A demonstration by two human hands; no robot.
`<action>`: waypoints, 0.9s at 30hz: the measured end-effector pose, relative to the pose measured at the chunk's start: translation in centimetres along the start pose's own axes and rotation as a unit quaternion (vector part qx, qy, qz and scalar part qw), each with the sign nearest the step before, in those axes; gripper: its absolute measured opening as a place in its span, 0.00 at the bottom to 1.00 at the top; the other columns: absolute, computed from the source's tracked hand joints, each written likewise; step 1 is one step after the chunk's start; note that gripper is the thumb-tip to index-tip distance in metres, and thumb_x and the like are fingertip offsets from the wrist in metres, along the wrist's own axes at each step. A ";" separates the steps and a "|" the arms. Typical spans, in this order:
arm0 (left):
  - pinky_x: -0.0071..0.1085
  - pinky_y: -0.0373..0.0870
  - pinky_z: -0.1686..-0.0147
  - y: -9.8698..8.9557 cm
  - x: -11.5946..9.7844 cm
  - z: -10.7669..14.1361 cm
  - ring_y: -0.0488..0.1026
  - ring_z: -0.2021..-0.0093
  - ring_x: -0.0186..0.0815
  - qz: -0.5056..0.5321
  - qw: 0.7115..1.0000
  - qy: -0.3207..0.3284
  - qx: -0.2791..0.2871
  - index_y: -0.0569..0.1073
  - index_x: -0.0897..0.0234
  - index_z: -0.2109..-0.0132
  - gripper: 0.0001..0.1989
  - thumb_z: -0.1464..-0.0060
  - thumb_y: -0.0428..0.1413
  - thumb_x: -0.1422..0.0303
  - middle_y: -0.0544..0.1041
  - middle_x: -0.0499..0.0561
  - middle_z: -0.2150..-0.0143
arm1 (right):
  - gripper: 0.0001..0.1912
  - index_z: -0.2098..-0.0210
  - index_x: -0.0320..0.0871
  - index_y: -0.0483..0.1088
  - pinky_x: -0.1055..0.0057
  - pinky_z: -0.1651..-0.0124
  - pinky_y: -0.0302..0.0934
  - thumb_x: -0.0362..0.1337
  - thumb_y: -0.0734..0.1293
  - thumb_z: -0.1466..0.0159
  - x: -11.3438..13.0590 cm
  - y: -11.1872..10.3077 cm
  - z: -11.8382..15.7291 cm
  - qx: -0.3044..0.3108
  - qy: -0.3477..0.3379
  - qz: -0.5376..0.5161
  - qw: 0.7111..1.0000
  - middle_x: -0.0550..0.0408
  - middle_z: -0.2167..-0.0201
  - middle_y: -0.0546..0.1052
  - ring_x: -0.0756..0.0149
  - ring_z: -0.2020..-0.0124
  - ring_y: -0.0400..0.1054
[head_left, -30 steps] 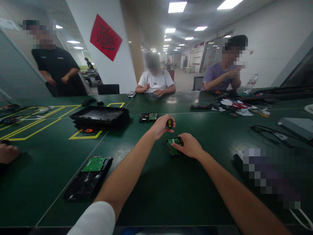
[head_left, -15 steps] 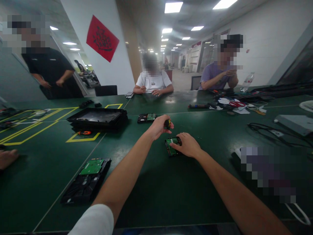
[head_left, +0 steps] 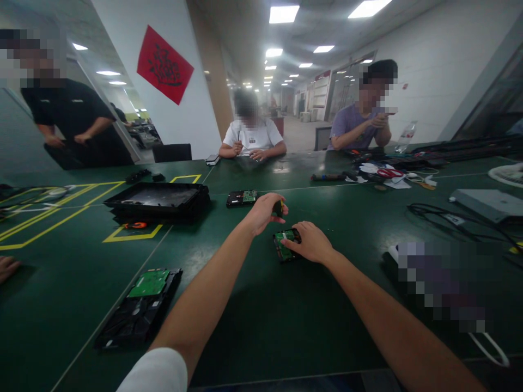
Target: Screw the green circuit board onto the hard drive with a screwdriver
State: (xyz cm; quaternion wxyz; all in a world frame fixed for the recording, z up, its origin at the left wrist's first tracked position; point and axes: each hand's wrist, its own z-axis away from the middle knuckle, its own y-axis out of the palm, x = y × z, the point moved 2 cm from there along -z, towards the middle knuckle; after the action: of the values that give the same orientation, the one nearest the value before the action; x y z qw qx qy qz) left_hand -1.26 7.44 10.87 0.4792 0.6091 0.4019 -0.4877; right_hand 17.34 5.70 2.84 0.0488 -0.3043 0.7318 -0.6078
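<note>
We have a wide green tabletop [head_left: 245, 326] before us, with a stack of black trays [head_left: 159, 197] towards the far left. Nearer on that side lies a black drive carrier [head_left: 137, 313] with a green board on it, and a smaller drive unit [head_left: 235, 199] sits beyond our left forearm.

Our right hand [head_left: 314, 243] holds down a hard drive [head_left: 277, 252] near the middle of the table, thumb across its face and fingers along its right side. The drive lies flat, its dark frame around a green circuit board [head_left: 279, 237] that faces up, partly covered by our thumb.

Just above its far edge, our left hand [head_left: 263, 211] pinches a black-and-yellow handle [head_left: 279, 209] between thumb and curled fingers; it is probably a screwdriver, but we cannot make out its shaft.

We judge the step in hand to be tool work on the board side, with one hand bracing. Any further contact would call for an upright handle, a well-seated tip and light pressure, with our thumb clear of it.
</note>
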 end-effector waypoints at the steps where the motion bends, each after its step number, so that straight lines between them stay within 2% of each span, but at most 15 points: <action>1: 0.30 0.75 0.74 0.0 0.2 -0.1 0.76 0.67 0.38 0.015 1.000 -0.005 -0.003 0.73 0.64 0.58 0.12 0.42 0.57 0.59 0.78 0.54 0.67 | 0.32 0.50 0.44 0.73 0.60 0.48 0.62 0.66 0.62 0.33 0.0 0.0 0.0 -0.002 -0.001 0.001 1.000 0.43 0.52 0.77 0.49 0.46 0.69; 4: 0.31 0.76 0.73 -0.2 0.5 -0.4 0.77 0.66 0.38 0.040 0.999 -0.013 -0.014 0.72 0.63 0.60 0.11 0.42 0.56 0.59 0.78 0.54 0.66 | 0.30 0.51 0.44 0.73 0.61 0.48 0.62 0.65 0.63 0.32 0.1 0.0 0.1 -0.006 -0.005 0.004 1.000 0.44 0.52 0.77 0.50 0.47 0.69; 7: 0.28 0.74 0.73 -0.4 0.4 -0.4 0.76 0.65 0.37 0.009 1.000 -0.002 -0.018 0.74 0.64 0.63 0.12 0.43 0.55 0.59 0.78 0.55 0.66 | 0.30 0.51 0.44 0.73 0.61 0.48 0.61 0.64 0.63 0.32 0.2 0.0 0.1 -0.008 -0.004 0.006 1.000 0.43 0.51 0.77 0.50 0.46 0.69; 11: 0.26 0.71 0.75 -0.3 -0.1 0.0 0.74 0.66 0.36 -0.041 0.999 0.009 0.005 0.78 0.66 0.63 0.14 0.44 0.56 0.59 0.76 0.54 0.67 | 0.30 0.52 0.45 0.73 0.61 0.49 0.62 0.65 0.62 0.32 0.2 -0.2 0.2 -0.001 0.002 0.001 1.000 0.44 0.51 0.77 0.49 0.46 0.68; 14: 0.27 0.70 0.77 -0.2 -0.1 0.1 0.74 0.66 0.37 -0.042 0.999 0.008 0.010 0.78 0.65 0.61 0.14 0.44 0.56 0.58 0.75 0.54 0.67 | 0.30 0.55 0.46 0.73 0.60 0.51 0.62 0.66 0.62 0.33 0.2 -0.3 0.3 0.005 0.010 0.000 1.000 0.44 0.51 0.77 0.48 0.46 0.69; 19: 0.28 0.69 0.77 -0.5 0.4 -0.5 0.74 0.70 0.36 0.020 0.999 -0.010 -0.026 0.73 0.63 0.60 0.12 0.43 0.55 0.59 0.76 0.52 0.69 | 0.30 0.53 0.45 0.74 0.59 0.48 0.62 0.66 0.62 0.32 0.2 -0.2 0.4 0.002 0.012 0.006 1.000 0.43 0.51 0.77 0.48 0.47 0.69; 22: 0.27 0.69 0.77 -0.8 0.6 -0.7 0.75 0.70 0.36 0.016 0.998 -0.004 -0.054 0.72 0.63 0.62 0.12 0.43 0.54 0.59 0.76 0.53 0.69 | 0.31 0.51 0.44 0.74 0.59 0.47 0.62 0.65 0.61 0.32 0.2 -0.1 0.5 -0.003 0.007 0.007 1.000 0.43 0.51 0.77 0.49 0.46 0.68; 27: 0.26 0.70 0.76 0.3 0.0 0.1 0.74 0.67 0.37 -0.044 0.998 0.035 -0.009 0.75 0.64 0.66 0.13 0.44 0.55 0.59 0.76 0.54 0.67 | 0.30 0.48 0.44 0.73 0.57 0.44 0.60 0.63 0.62 0.31 0.3 -0.2 0.5 -0.015 0.000 0.006 1.000 0.42 0.48 0.76 0.48 0.43 0.67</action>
State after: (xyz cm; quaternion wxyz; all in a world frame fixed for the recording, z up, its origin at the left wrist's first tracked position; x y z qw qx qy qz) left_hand -1.03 7.27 10.95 0.4478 0.6032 0.4496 -0.4831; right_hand 17.41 5.09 2.95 0.0479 -0.3001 0.7430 -0.5963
